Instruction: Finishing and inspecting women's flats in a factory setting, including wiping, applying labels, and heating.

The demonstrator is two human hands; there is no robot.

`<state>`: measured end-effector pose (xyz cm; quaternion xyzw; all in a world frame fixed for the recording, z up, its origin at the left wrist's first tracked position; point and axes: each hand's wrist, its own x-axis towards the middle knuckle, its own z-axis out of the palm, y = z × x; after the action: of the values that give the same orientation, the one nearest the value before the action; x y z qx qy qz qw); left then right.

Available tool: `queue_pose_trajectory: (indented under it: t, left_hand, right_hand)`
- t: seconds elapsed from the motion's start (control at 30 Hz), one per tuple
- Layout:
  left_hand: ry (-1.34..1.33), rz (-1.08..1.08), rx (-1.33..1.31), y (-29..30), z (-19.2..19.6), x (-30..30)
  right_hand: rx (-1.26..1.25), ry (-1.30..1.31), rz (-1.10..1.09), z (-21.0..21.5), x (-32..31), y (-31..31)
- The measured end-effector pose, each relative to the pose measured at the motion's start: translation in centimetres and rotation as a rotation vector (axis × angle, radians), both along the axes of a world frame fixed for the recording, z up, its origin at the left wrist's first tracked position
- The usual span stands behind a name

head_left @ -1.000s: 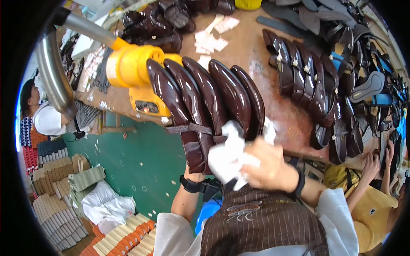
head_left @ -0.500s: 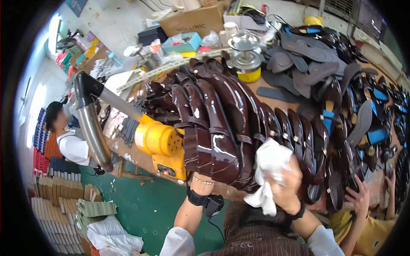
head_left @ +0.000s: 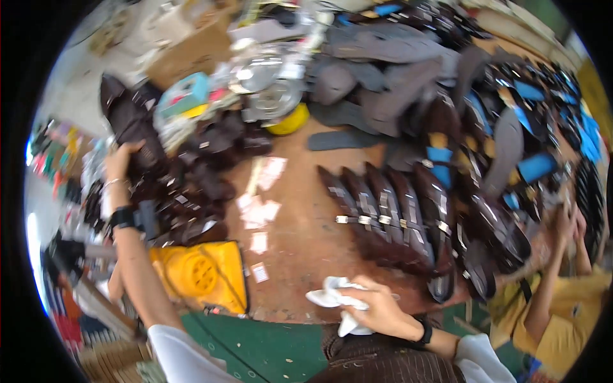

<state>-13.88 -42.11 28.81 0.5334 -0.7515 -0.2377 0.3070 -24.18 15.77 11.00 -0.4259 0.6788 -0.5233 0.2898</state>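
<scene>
Over on the left, my left hand [head_left: 120,161] reaches past the yellow machine and grips a glossy dark brown shoe [head_left: 135,127]; motion blur softens its fingers. Beneath and beside it lies a pile of similar dark shoes [head_left: 191,191]. My right hand [head_left: 377,307], low in front of me at the table's near edge, is closed round a crumpled white cloth [head_left: 335,295]. Just beyond that hand, a row of glossy dark brown shoes with light buckles [head_left: 389,220] stands side by side on the table.
A yellow machine [head_left: 201,273] sits at the near left. Pale paper slips [head_left: 255,210] are scattered mid-table. Grey insoles [head_left: 383,83] and a yellow-based metal container [head_left: 281,105] lie farther back. At right are another person's hands [head_left: 568,223] and yellow shirt [head_left: 568,313].
The view has swung. My left hand has moved from the near side of the shoe row out to the far left. My right hand, with the cloth, has come down and away from the shoes.
</scene>
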Motion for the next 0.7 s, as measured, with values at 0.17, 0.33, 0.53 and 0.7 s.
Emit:
queue_pose_trajectory:
  t: [0.17, 0.33, 0.53, 0.7]
  left_hand:
    - [-1.026, 0.163, -0.186, -0.9, -13.0, -2.4]
    - [-1.325, 0.178, 0.054, 2.6, -15.2, -4.8]
    - [-1.060, 0.018, -0.108, 9.6, -13.8, -8.6]
    - [-0.342, -0.555, 0.009, 25.4, -14.2, -7.2]
  right_hand:
    - [0.260, 0.224, 0.070, -2.7, 0.9, -0.7]
    - [0.085, 0.455, -0.010, -0.2, -0.1, -0.1]
    - [0.490, 0.726, -0.360, 0.6, -3.4, -3.4]
    - [0.497, 0.834, -0.439, -1.4, -5.5, -3.0]
